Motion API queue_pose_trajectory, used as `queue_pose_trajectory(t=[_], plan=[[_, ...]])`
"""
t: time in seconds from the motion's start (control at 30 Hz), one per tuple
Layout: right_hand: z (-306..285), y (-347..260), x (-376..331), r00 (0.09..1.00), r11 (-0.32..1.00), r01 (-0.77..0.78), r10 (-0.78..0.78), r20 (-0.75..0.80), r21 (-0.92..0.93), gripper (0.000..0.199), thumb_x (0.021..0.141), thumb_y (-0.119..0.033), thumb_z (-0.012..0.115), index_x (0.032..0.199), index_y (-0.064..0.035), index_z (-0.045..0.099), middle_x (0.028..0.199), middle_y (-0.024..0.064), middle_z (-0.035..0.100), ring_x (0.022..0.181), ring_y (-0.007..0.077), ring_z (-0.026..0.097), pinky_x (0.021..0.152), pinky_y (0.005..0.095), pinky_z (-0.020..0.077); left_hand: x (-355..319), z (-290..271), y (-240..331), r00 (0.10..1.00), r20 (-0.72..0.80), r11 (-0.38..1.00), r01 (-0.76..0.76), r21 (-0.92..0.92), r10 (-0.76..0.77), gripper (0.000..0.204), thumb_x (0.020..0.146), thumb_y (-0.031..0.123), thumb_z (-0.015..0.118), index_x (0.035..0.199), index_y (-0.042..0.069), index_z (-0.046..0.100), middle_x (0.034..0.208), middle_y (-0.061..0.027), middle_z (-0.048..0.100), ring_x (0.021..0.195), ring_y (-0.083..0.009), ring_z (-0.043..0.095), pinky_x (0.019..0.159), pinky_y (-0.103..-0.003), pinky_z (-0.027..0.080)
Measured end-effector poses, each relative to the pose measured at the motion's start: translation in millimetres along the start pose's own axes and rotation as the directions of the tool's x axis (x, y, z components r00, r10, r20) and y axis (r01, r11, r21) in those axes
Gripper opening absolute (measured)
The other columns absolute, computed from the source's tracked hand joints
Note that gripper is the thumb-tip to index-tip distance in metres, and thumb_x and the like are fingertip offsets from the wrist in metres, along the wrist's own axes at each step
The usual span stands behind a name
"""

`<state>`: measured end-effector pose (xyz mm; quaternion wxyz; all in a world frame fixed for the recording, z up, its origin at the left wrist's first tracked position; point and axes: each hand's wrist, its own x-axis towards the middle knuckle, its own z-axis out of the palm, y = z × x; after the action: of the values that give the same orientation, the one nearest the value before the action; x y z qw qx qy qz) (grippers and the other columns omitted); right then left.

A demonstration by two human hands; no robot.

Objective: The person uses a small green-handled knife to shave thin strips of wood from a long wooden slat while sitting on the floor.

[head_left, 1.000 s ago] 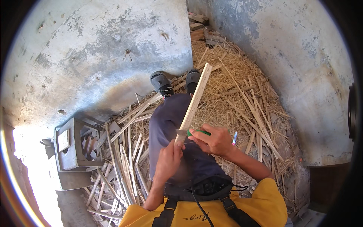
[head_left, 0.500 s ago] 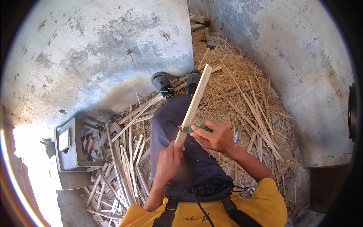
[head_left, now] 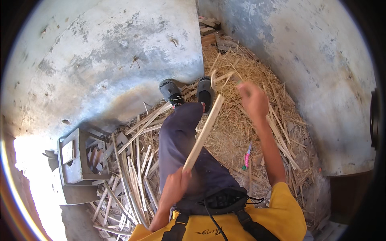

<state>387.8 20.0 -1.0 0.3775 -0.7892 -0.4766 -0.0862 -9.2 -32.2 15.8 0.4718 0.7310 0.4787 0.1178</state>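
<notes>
My left hand (head_left: 175, 185) is closed around the lower end of a flat, pale wooden strip (head_left: 205, 132), which slants up and away over my legs. My right hand (head_left: 254, 100), smeared by motion, is out beyond the strip's far end and to its right. Its fingers are closed on the green-handled knife, of which only a blurred bit of green shows at the fingertips; the blade cannot be made out. A thin, curled wood shaving (head_left: 213, 79) shows just past the strip's tip.
A pink-handled knife (head_left: 247, 156) lies on the ground to my right. Straw-like shavings (head_left: 229, 120) cover the floor ahead. Several long wooden strips (head_left: 138, 176) are piled at my left, beside a grey stool-like frame (head_left: 82, 156). Worn walls (head_left: 120, 48) stand ahead and to the right.
My right hand has swept forward along the strip and past its far end. The strip's tip has dropped nearer to me, and a curled shaving has appeared beyond it.
</notes>
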Motion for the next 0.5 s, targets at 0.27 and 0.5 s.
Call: queue_pose_trajectory(t=[0.27,0.5], plan=[[-9,70,19,0.957,0.865,-0.287,0.238,0.168,0.412,0.041,0.109,-0.048,0.066,0.120,-0.0088,0.070,0.074,-0.0044,0.059,0.054,0.0075,0.045,0.049,0.0251,0.0313,0,-22,-19,0.946,0.169,0.829,0.325,-0.454,-0.278,0.041,0.118,0.037,0.049,0.102,0.002,0.063,0.069,0.0003,0.053,0.056,-0.0129,0.054,0.053,-0.030,0.046],[4,0,-28,0.859,0.379,-0.503,0.124,0.496,0.777,0.039,0.112,-0.035,0.065,0.136,-0.0048,0.066,0.080,-0.0014,0.061,0.048,0.0009,0.038,0.044,0.0214,0.0308,28,-26,-12,0.919,0.383,0.792,0.304,-0.529,-0.097,0.051,0.118,0.048,0.045,0.104,0.002,0.061,0.073,-0.0054,0.056,0.054,-0.0172,0.056,0.055,-0.032,0.051]])
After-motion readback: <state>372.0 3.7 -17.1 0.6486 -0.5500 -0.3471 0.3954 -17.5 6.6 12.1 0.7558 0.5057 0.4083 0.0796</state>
